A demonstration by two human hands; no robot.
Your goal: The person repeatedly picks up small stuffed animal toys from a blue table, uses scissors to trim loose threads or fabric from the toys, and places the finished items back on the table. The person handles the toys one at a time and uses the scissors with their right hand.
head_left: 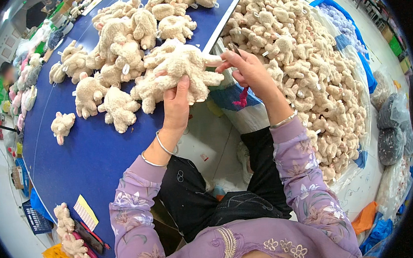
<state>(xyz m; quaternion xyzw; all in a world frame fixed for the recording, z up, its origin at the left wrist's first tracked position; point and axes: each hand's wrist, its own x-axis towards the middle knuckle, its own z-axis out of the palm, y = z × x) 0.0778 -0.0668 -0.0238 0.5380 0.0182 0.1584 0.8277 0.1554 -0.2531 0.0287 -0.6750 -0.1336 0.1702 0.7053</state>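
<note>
My left hand point(175, 107) is closed on a cream plush toy point(186, 60) with stubby limbs, thumb on top, above the table's right edge. My right hand point(253, 74) is closed beside the toy's right-hand limbs, its fingertips close to one of them. Thread snips point(234, 48), mostly hidden, show a dark metal tip between these fingers. Below the right palm hangs a magenta strip point(242, 98). Similar plush toys point(120, 109) lie left of the held one, several with small white loops.
The blue table point(83, 163) stretches left. A large heap of cream plush toys point(303, 68) fills a sack at right. Near the table's front lie a yellow-white paper point(85, 212), a dark phone-like object point(90, 237) and more toys point(72, 244). A blue bag point(341, 26) holds lavender pieces.
</note>
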